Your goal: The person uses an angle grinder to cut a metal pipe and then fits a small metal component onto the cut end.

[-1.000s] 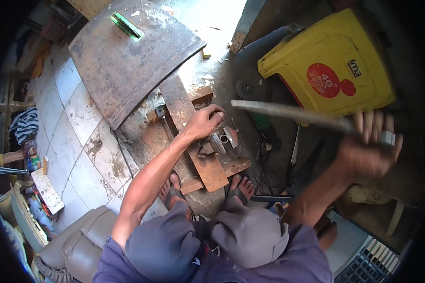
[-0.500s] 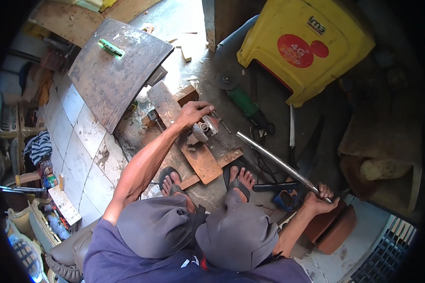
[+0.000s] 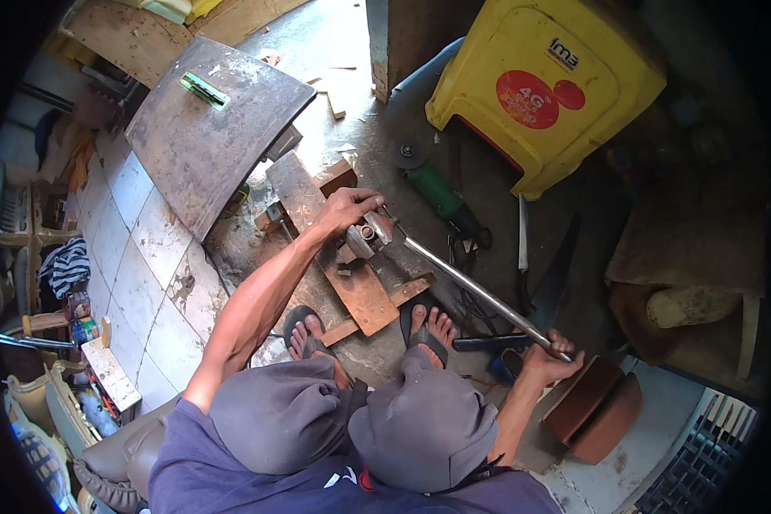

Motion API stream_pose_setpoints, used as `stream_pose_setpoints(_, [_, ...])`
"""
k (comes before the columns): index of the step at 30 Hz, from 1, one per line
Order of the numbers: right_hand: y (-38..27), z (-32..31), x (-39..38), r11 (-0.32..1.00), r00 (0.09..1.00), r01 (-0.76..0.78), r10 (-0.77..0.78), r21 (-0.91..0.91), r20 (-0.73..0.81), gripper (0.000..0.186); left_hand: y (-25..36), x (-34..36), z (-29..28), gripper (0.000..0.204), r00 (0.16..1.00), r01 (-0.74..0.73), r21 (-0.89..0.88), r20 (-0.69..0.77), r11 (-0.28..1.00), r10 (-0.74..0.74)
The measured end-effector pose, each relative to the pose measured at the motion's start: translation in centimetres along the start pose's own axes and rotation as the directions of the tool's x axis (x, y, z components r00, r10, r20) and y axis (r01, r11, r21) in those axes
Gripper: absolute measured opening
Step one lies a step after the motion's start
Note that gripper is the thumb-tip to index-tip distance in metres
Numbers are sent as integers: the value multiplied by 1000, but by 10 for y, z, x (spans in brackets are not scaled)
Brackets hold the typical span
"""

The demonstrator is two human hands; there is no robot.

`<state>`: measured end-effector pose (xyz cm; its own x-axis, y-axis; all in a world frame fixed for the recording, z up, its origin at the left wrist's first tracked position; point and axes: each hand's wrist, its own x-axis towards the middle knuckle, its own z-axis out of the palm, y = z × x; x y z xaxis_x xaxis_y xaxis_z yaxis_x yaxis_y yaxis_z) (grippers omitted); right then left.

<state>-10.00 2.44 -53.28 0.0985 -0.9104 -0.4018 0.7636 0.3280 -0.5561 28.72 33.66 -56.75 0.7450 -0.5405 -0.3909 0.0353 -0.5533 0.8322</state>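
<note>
- Vise (image 3: 357, 242): sits on the wooden plank (image 3: 368, 300) in front of the worker (image 3: 424, 424); thin handle rod (image 3: 398, 224) at its right side.
- Left hand (image 3: 349, 210): on the vise's far side, fingers bent over, tips close to the rod. Exact grip: cannot tell.
- Metal pipe (image 3: 480, 289): slants from just right of the vise back toward the worker. Far end at the rod; whether sleeved over it or only close, cannot tell.
- Risk, my reading: a poor fit there could let the pipe slip under load, jerking the arm or pinching the left fingertips.
- Feet (image 3: 434, 330): sandalled, toes bare, on the worker's side of the vise. A dropped pipe could strike them.
- Angle grinder (image 3: 441, 190): beyond and right of the vise; knife (image 3: 523, 244) farther right. A wide swing could knock either.
- Right hand (image 3: 552, 360): right of the vise, worker's side, fingers wrapped round the pipe's near end.
- Brown open-fronted box (image 3: 694, 244): well right of the vise; pale rounded object (image 3: 692, 307) in its opening, kind unclear.
- Black lattice crate (image 3: 690, 471): farthest from the vise, right and back; contents: cannot tell.
</note>
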Motion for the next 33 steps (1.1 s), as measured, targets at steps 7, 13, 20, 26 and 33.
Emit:
stream_pose_setpoints(7, [-11,-3,-80,980,974,-175,186,-90,130,35,1,-1,3,44,997,34,-89,-63,995,-40])
stream_pose_setpoints(13, [-23,13,-113,953,933,-78,174,-294,314,38,-13,-20,24,44,977,-106,-615,-212,782,-34])
stream_pose_setpoints(20, [-39,79,-134,851,677,278,155,-445,719,37,-9,-30,27,47,980,-10,-464,-181,886,-84])
stream_pose_setpoints(26, [-9,207,-165,786,224,532,227,-314,948,42,-5,-31,29,48,975,-10,-513,-194,859,-105])
stream_pose_setpoints(33, [95,334,-208,814,83,450,371,-367,925,39,-29,-19,44,48,963,12,-534,-220,845,-153])
